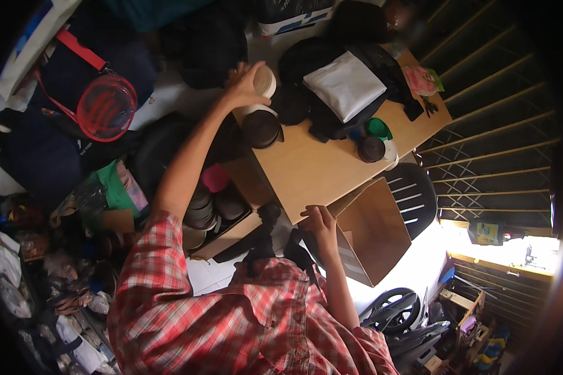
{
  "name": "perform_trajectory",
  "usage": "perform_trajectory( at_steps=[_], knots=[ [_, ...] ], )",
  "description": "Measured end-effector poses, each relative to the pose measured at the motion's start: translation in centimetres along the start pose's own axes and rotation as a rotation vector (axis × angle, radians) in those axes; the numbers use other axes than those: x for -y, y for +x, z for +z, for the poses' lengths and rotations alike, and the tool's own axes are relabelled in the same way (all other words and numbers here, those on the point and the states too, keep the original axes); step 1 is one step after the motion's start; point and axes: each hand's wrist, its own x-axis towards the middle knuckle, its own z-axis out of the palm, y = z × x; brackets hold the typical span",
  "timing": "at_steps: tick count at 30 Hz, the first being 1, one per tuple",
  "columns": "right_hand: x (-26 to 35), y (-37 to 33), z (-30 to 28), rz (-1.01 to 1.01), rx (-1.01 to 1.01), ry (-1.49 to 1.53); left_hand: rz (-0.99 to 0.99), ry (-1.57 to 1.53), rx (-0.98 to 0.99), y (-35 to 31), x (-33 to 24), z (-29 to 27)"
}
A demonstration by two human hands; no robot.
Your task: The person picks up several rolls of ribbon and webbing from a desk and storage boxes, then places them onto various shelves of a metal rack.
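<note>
1. A white roll (266,81) is gripped by the left hand (245,89), opened to the roll's width
2. A dark roll (260,129) is seated nearer the body, at the table (288,172) edge
3. The right hand (321,224) is half curled; any hold cannot be told
4. An open cardboard box (378,215) is located just right of it

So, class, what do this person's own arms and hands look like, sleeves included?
The left sleeve and right sleeve are red-and-white plaid with darker lines, part of a shirt with front buttons; the forearms are bare. No gloves cover the left hand or right hand; no watch shows.
</note>
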Motion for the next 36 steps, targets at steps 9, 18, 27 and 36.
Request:
perform_trajectory(
  at_steps=[9,18,27,36],
  knots=[
    [6.9,2.7,-0.9,-0.395,0.173,-0.314,-0.065,-0.302,-0.500,-8.6,-11.7,-10.3],
    [12.6,3.5,6.4,-0.995,0.431,-0.411,-0.546,-0.902,-0.864,-20.1,-18.6,-3.8],
    [12.5,2.4,6.7,-0.650,0.871,-0.213,-0.246,-0.511,-0.546,-30.0,-17.3,-9.7],
    [14.2,-4.0,11.9,-1.131,0.835,-0.383,-0.400,-0.618,-0.616,-38.0,-16.8,-15.2]
  ],
)
